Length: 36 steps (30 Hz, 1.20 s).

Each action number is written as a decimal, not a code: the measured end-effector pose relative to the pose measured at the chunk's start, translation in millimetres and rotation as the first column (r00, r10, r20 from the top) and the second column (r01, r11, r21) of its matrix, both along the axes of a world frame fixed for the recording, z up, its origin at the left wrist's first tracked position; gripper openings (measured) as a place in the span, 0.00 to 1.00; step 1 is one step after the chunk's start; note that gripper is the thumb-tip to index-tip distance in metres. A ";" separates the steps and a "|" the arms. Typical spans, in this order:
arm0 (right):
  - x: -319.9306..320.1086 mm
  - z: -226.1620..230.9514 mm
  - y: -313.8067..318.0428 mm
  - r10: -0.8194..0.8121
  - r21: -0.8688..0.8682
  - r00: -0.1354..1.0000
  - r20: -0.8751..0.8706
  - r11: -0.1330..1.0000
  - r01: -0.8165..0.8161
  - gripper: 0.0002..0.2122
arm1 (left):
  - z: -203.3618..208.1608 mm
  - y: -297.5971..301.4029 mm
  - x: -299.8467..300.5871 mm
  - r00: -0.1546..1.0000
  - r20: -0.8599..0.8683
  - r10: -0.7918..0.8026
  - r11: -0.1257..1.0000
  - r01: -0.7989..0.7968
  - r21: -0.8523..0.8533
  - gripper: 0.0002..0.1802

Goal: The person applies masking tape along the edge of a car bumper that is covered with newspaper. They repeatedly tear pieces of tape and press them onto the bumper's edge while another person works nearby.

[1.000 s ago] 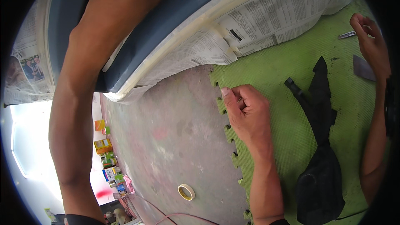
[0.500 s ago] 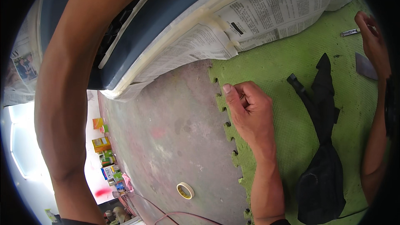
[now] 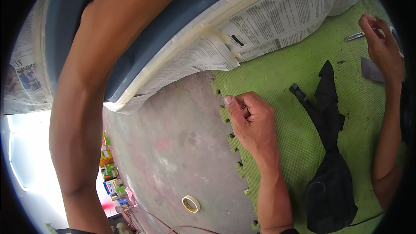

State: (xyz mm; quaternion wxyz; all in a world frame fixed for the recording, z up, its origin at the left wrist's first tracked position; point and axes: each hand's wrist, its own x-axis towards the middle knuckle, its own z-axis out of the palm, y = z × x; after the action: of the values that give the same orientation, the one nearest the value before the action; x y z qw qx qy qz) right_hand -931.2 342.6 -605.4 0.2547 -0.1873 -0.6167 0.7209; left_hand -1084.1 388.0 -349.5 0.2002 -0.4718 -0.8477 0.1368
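My left arm [image 3: 78,125] reaches up across a blue-grey painted panel [image 3: 143,67], and its hand lies beyond the top edge. My right hand [image 3: 251,119] is closed, held over the border of a green foam mat [image 3: 277,71] with the thumb against curled fingers. A thin sliver shows among them, too small to name. Newspaper [image 3: 277,21] covers the panel's lower side, fixed along its edge with pale masking tape [image 3: 173,45]. Right of my hand lies a black fabric item [image 3: 329,186] with narrow ends.
At the far right another person's hand [image 3: 381,43] is near a metal-bladed cutter [image 3: 354,37] and a grey flat piece [image 3: 372,69]. A tape roll [image 3: 191,204] and a reddish hose [image 3: 190,228] lie on the concrete floor [image 3: 173,156]. Boxes and cans [image 3: 110,173] line the left.
My left forearm has shifted right and up, and its hand has slipped out of view. My right hand sits slightly lower and left in the picture, still closed. The whole view has shifted a little.
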 end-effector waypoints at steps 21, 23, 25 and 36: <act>5.7 17.7 -0.2 0.112 -0.128 0.992 0.063 0.986 -0.103 0.12 | -3.0 -108.3 -20.5 0.979 -0.148 0.143 0.978 -0.162 -0.130 0.16; 8.3 8.9 17.4 0.036 -0.043 0.995 0.095 0.999 -0.032 0.13 | -44.6 -140.0 23.6 0.997 0.052 0.065 0.955 -0.077 0.287 0.17; 2.5 -1.5 -0.5 -0.009 0.004 0.997 0.071 1.000 0.009 0.12 | -90.5 -194.9 75.0 0.949 0.251 0.193 0.849 -0.290 0.443 0.09; 4.9 1.0 -9.2 -0.010 0.194 0.998 0.063 0.981 -0.002 0.06 | -288.4 -325.5 155.6 0.617 0.687 0.384 0.378 -0.784 0.493 0.20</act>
State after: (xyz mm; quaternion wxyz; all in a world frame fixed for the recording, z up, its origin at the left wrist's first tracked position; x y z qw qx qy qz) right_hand -926.3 333.4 -604.5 0.2535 -0.1857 -0.6916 0.6503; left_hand -928.5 62.6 -637.8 0.1050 -0.0127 -0.9524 -0.2860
